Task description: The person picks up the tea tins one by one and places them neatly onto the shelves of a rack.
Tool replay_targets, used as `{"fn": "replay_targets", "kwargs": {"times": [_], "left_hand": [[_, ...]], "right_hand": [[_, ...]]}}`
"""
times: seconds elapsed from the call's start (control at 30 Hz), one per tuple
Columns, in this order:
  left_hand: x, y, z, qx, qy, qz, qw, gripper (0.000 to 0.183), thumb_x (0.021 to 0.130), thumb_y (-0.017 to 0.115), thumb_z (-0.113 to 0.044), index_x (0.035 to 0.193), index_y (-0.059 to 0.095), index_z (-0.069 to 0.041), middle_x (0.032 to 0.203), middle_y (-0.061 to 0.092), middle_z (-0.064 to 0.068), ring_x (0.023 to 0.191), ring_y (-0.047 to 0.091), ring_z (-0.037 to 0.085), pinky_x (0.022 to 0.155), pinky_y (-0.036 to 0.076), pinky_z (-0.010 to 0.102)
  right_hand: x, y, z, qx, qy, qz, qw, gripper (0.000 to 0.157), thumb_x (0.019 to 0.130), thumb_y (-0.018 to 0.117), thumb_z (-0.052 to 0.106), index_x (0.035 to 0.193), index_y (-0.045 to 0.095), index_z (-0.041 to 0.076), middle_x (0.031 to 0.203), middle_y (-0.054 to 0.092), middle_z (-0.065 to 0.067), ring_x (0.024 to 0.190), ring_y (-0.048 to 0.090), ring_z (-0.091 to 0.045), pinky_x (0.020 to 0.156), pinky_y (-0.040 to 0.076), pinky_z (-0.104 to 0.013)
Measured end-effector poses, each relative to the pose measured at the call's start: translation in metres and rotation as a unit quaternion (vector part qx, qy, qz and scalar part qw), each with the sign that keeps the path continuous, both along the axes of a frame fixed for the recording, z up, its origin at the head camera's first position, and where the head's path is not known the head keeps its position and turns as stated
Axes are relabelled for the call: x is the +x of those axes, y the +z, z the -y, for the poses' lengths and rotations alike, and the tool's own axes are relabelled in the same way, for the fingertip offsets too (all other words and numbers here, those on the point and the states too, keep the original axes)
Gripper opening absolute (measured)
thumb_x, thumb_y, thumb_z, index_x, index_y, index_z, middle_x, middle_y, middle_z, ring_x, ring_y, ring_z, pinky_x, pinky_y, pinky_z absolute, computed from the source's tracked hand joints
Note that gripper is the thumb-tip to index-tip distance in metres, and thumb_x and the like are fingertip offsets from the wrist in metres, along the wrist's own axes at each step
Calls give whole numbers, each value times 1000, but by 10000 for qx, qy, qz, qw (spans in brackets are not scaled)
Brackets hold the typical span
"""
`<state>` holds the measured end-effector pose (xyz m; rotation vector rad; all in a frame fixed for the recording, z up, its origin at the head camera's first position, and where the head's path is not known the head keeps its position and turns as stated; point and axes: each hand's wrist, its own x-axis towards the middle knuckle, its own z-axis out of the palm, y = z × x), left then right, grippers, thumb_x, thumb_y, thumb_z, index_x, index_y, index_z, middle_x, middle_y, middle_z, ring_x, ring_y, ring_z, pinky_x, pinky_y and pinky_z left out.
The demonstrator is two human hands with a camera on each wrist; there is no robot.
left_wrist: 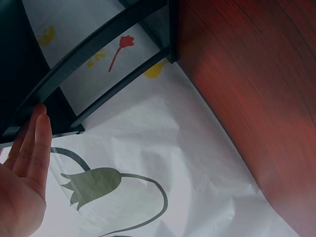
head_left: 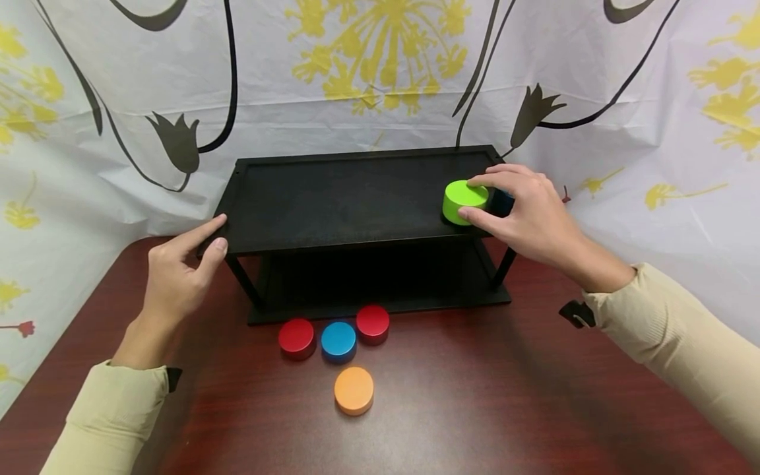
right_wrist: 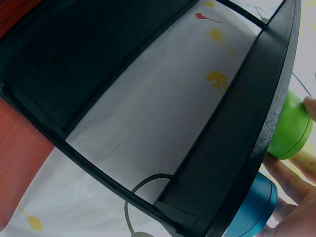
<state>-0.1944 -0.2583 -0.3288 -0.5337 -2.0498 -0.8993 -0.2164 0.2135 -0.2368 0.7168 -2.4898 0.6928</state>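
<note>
My right hand point(head_left: 537, 214) pinches a bright green round block point(head_left: 463, 201) between thumb and fingers, at the right end of the top of a black two-tier shelf point(head_left: 332, 198). A blue round block point(head_left: 503, 202) is on the same end, mostly hidden behind that hand; in the right wrist view, this blue block point(right_wrist: 254, 207) is beside the green one, near the fingers. My left hand point(head_left: 178, 274) touches the shelf's front left corner. The left wrist view shows its fingers point(left_wrist: 37, 148) straight against the shelf's side.
On the dark red table point(head_left: 451, 409), in front of the shelf, lie a red block point(head_left: 297, 338), a blue block point(head_left: 338, 341), another red block point(head_left: 373, 323) and, nearer, an orange block point(head_left: 354, 390). A white patterned sheet point(head_left: 261, 79) hangs behind and at both sides.
</note>
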Motion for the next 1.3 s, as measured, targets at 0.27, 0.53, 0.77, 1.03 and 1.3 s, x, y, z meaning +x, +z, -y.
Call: {"fn": "replay_targets", "kwargs": {"times": [0.27,0.53,0.77,1.03,1.3], "left_hand": [[0,0,0,2,-8,-33,10000,34,93,63,-20,125,72,-12,76,68,11,67,47,-4,66,35,16],[0,-1,0,33,10,-29,10000,34,92,64,-20,125,72,-13,76,69,11,67,48,-6,67,36,16],[0,-1,0,44,15,-35,10000,34,92,63,-20,125,72,-13,78,70,14,69,49,-7,68,36,17],[0,0,0,58,6,-33,10000,34,92,63,-19,125,72,-13,78,70,14,69,49,-7,69,36,15],[-1,-1,0,56,4,-34,10000,34,92,63,-19,125,72,-12,79,70,15,70,49,-7,69,36,15]], "right_hand": [[-3,-1,0,17,-71,-17,10000,40,82,81,26,117,74,7,120,65,-15,125,49,-32,101,29,-60],[-5,-5,1,-29,-103,-29,9999,39,83,81,27,116,74,8,123,63,-17,126,48,-33,103,27,-61],[-6,-6,1,-15,-91,-74,9999,38,83,81,28,116,74,8,120,64,-16,126,48,-32,102,28,-62],[-7,-6,1,-19,-123,-76,9999,39,83,81,27,116,74,8,116,66,-14,127,47,-31,101,28,-61],[-6,-5,1,23,-140,-48,9999,39,84,80,29,116,73,9,118,65,-14,128,46,-31,101,27,-61]]}}
